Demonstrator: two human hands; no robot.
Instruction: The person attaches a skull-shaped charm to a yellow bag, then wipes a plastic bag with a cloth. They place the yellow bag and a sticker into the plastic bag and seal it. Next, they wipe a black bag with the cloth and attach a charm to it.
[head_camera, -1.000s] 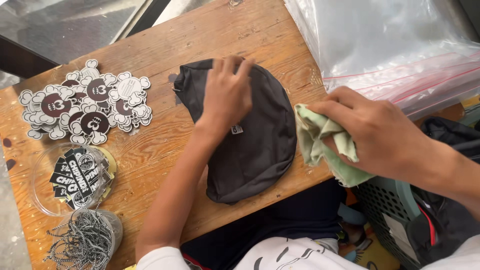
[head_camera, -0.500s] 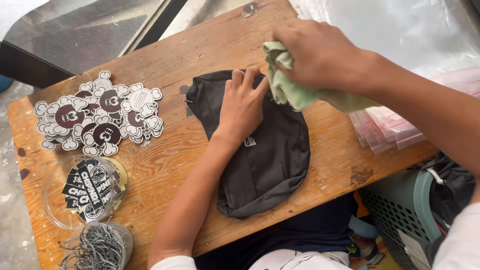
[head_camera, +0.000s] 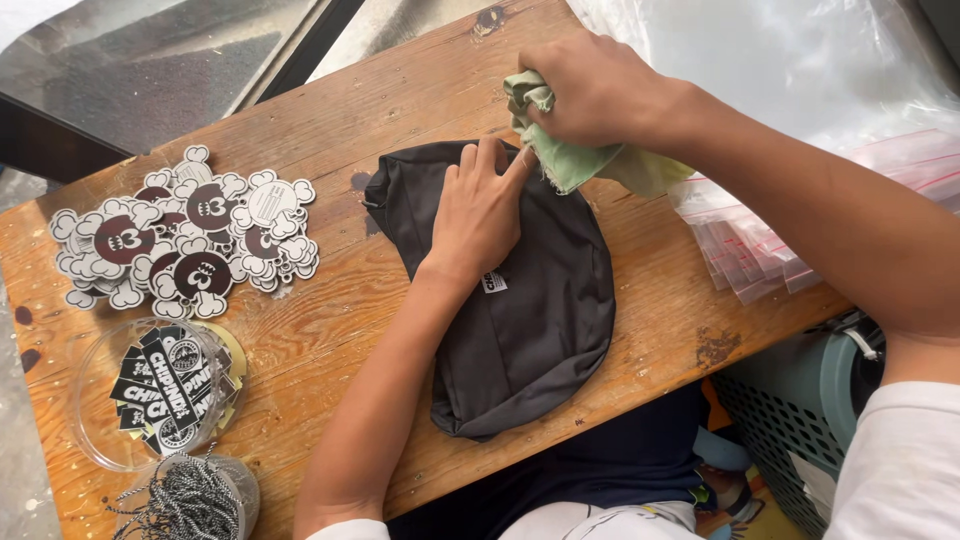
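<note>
Item: dark grey fabric cap (head_camera: 530, 310), lying flat on the wooden table (head_camera: 330, 330), its near edge at the table's front edge, a small white label showing near the middle.

Left hand (head_camera: 478, 215): open, fingers spread, palm pressed on the cap's far end; it gripped nothing.

Right hand (head_camera: 592, 92): closed tight around a bunched pale green cloth (head_camera: 570, 160), which touched the cap's far rim beside the left fingertips.

Risk, as judged: a hard rub could drag or crease the soft cap if the left palm lifted, or push it off the front edge.

Nearby: die-cut stickers (head_camera: 190, 235) at left; 1 clear round tub (head_camera: 150, 390) of dark stickers; clear zip bags (head_camera: 760, 250) at right.
</note>
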